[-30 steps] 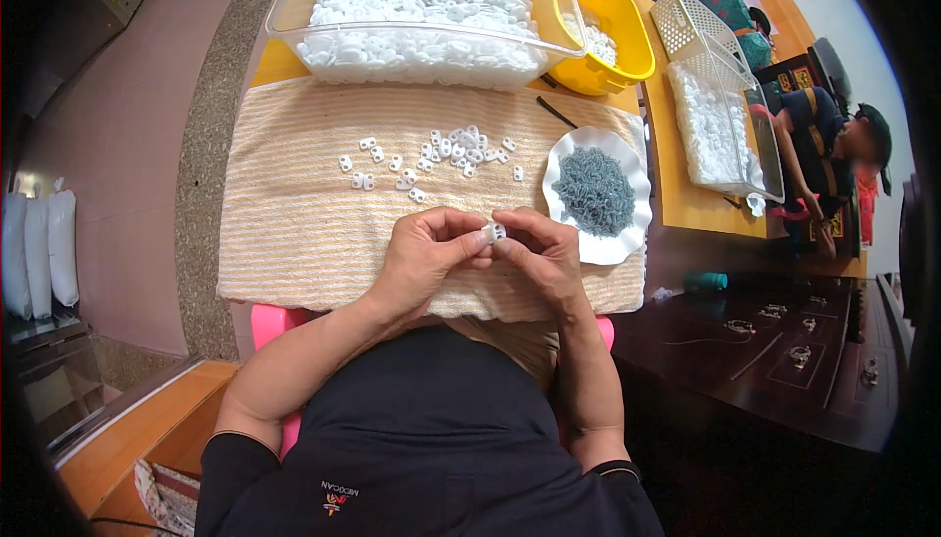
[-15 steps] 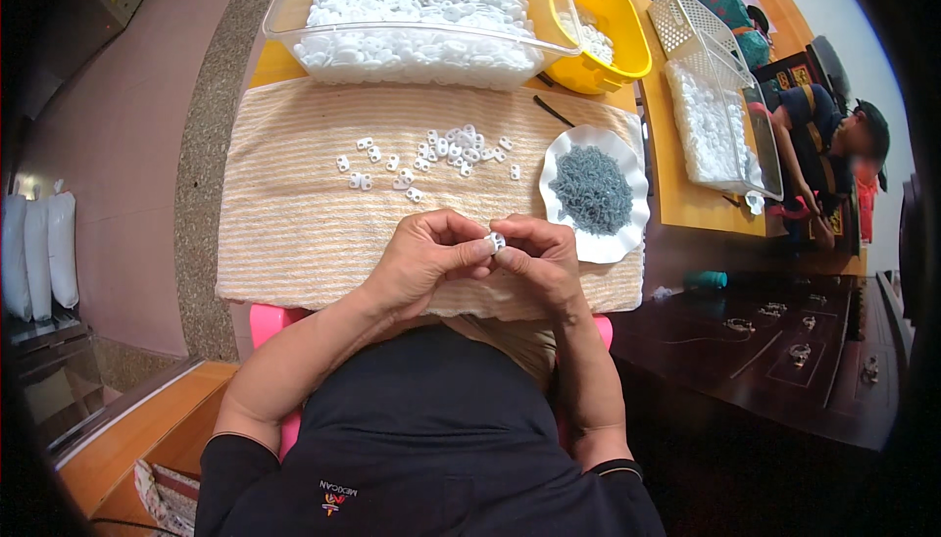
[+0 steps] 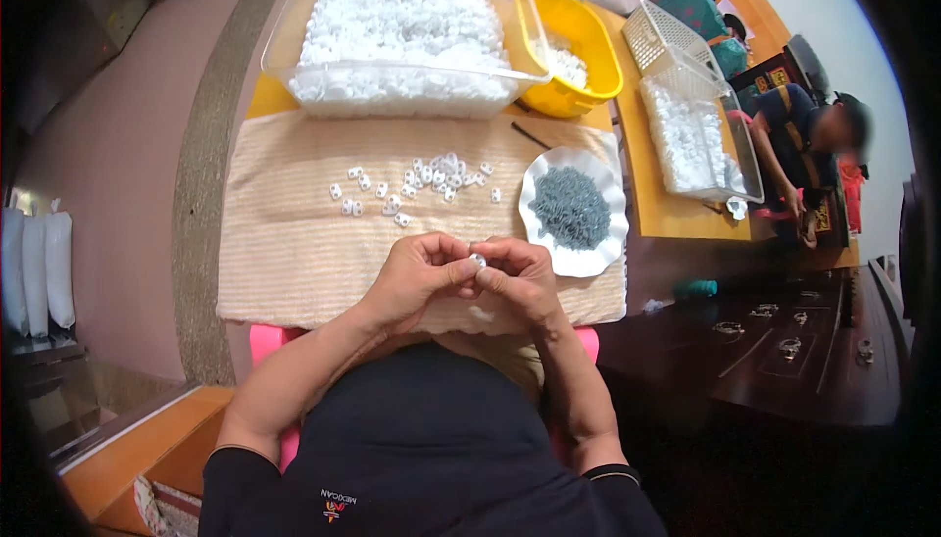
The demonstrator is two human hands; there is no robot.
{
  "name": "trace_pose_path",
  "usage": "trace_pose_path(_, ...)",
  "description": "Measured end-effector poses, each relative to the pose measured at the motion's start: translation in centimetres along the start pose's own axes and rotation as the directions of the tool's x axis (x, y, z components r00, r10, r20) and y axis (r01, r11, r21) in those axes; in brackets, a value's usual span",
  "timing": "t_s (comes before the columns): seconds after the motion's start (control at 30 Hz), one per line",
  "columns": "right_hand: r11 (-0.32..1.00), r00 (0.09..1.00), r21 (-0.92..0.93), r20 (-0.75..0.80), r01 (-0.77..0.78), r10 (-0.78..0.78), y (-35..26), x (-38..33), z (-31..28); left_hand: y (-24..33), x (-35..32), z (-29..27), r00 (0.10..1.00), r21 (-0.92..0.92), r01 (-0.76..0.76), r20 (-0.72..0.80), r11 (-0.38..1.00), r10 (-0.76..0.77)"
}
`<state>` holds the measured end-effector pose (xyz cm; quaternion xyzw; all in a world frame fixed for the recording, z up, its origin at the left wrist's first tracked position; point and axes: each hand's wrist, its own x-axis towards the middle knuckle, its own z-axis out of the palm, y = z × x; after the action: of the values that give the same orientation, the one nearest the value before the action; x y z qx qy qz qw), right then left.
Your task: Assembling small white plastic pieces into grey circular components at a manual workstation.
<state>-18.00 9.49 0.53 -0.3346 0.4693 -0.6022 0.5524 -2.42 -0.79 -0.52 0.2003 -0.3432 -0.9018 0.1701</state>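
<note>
A small white plastic piece with holes (image 3: 477, 260), resembling a cord lock, is pinched between both hands above the cloth. My left hand (image 3: 421, 277) grips it from one side with thumb and fingers. From the other side, the thumb and fingertips of my right hand (image 3: 520, 277) press on it. A blurred white piece (image 3: 480, 313) shows just below the hands, too smeared to make out. Farther off on the striped cloth (image 3: 284, 263) lie scattered white two-hole pieces (image 3: 449, 165). A white wavy-edged plate (image 3: 613, 228) holds a heap of tiny grey parts (image 3: 571, 209), perhaps springs.
At the back stands a large clear tub (image 3: 279, 67) full of white pieces. A yellow basin (image 3: 600, 52) is beside it. To the right, another clear bin (image 3: 750, 170) of white pieces stands near a white basket (image 3: 676, 37). A person (image 3: 799, 125) sits beyond.
The whole view has shifted slightly, so the cloth and tub appear lower. Both hands stay together on the white piece. A blurred white piece now shows below them.
</note>
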Motion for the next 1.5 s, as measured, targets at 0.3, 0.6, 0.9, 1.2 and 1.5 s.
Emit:
trace_pose_path(0.3, 0.936, 0.937, -0.331, -0.273, 0.121, -0.218, -2.4, 2.0, -1.1, 0.3, -0.1, 0.4, 0.996, -0.108, 0.040, -0.076, 0.993, -0.048)
trace_pose_path(0.6, 0.722, 0.713, -0.645, -0.381, 0.251, -0.589, -12.5, 7.8, -4.2, 0.1, -0.4, 0.5, 0.994, -0.089, 0.012, -0.105, 0.996, -0.021)
trace_pose_path(0.9, 0.197, 0.672, -0.978, -0.105, 0.063, -0.733, -13.5, 12.8, -11.5, -0.2, 0.0, 0.5, 0.996, -0.111, -0.006, -0.091, 0.994, -0.004)
trace_pose_path(1.2, -0.061, 0.882, -0.976, 0.217, 0.211, -0.419, -6.6, 5.7, -2.1, -0.2, -0.4, 0.3, 0.996, -0.094, -0.009, -0.088, 0.996, 0.001)
trace_pose_path(1.5, -0.280, 0.939, -0.941, 0.257, 0.190, -0.227, -5.4, 5.9, -1.6, -0.6, -0.3, 0.3, 0.996, -0.082, -0.007, -0.089, 0.997, 0.000)
